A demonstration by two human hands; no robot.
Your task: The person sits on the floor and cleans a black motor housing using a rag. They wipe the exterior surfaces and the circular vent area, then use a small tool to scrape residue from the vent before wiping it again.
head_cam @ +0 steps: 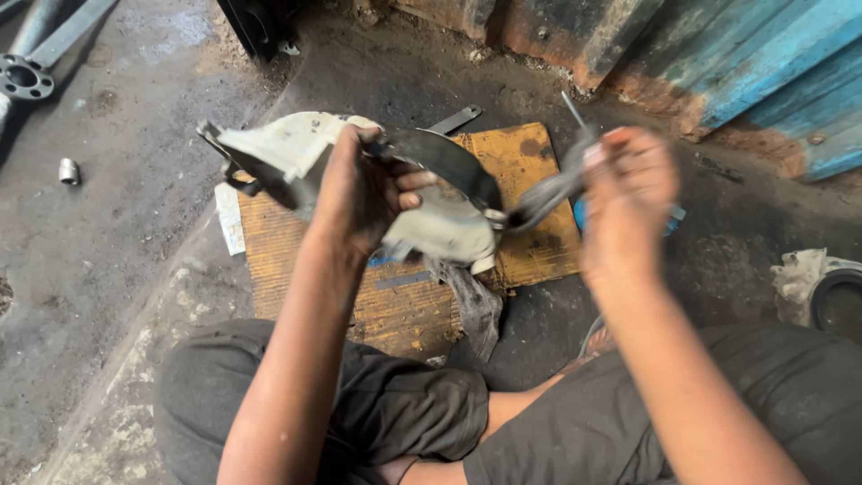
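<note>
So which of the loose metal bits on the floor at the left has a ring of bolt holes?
The round flange at the far left edge; it shows a central bore ringed by holes. The small socket-like cylinder below it is plain.

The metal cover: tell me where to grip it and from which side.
Grip the metal cover at its middle, from the near, underside edge, where the left hand already wraps it. Its curved rim there likely gives the fingers a lip to hook over. Probably best to avoid the right end, where the tool in the right hand meets it.
</note>
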